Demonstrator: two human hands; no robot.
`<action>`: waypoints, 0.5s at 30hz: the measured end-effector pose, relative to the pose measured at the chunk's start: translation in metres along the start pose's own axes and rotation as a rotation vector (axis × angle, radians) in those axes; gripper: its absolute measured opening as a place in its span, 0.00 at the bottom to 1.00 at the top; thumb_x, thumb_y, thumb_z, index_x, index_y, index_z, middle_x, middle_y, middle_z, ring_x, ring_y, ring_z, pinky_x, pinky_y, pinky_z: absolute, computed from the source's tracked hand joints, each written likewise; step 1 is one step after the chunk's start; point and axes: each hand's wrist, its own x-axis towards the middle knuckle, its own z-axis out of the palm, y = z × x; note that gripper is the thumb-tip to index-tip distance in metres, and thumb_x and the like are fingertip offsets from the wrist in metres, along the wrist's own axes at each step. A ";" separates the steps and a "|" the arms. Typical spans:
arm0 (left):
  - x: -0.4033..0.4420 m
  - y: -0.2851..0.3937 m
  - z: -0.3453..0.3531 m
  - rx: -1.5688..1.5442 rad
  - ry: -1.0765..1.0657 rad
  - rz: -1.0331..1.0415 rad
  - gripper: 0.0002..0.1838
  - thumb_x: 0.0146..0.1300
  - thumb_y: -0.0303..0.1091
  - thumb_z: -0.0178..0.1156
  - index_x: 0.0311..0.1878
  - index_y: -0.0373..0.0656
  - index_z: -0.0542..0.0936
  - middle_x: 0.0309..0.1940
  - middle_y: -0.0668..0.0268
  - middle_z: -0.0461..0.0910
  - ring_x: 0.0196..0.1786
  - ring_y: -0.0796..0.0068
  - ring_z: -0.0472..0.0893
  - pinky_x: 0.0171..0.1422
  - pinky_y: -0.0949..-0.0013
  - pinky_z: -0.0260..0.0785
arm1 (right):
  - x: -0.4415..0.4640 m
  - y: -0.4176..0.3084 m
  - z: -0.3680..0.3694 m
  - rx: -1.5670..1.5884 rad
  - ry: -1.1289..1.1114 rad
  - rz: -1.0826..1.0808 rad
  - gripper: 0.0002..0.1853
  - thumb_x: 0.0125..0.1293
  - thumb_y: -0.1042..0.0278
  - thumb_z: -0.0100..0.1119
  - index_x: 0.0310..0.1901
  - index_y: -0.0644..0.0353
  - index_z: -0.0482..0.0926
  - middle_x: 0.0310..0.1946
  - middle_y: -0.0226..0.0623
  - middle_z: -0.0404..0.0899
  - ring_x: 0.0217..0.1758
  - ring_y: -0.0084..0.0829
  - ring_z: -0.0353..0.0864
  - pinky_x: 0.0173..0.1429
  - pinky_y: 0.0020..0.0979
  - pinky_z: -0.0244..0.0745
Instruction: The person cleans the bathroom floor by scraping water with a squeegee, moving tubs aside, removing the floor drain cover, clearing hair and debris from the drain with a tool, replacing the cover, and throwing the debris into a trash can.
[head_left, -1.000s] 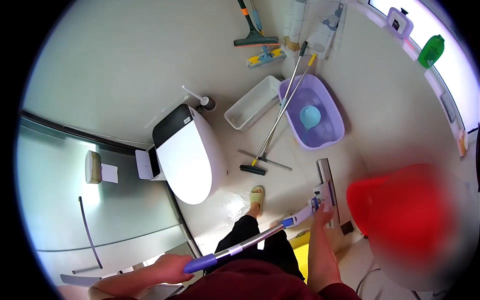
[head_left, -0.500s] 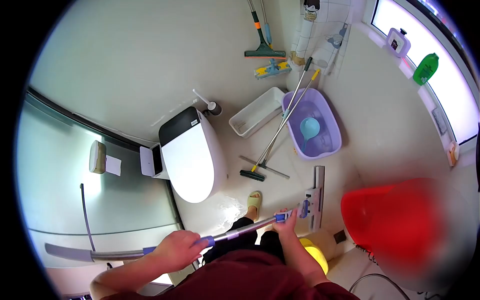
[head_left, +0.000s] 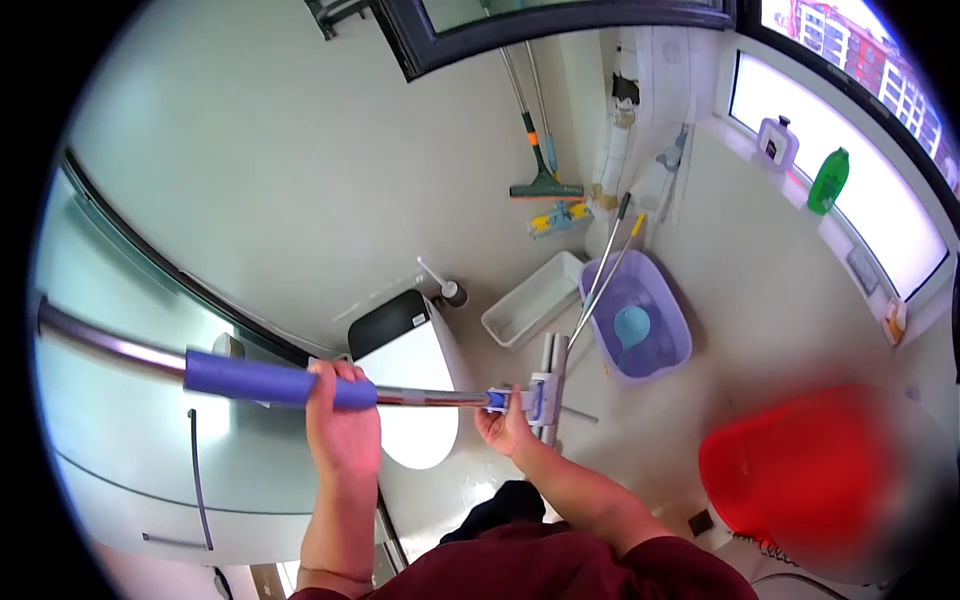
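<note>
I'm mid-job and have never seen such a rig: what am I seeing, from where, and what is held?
There is no machine here: a person works with bare hands, and a camera worn on their head looks forward and down. Their left hand grips the purple sleeve of a long-handled tool; their right hand holds it close to its head. On the floor are a white toilet, a pale tray and a purple tub with a light-blue dipper inside.
</note>
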 end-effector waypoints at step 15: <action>0.338 -0.104 -0.077 -0.012 0.033 -0.024 0.08 0.48 0.25 0.60 0.30 0.41 0.71 0.25 0.68 0.70 0.30 0.77 0.70 0.36 0.75 0.61 | -0.188 -0.151 -0.138 -0.701 0.915 -0.577 0.14 0.59 0.59 0.53 0.45 0.56 0.70 0.33 0.35 0.75 0.32 0.26 0.75 0.37 0.26 0.72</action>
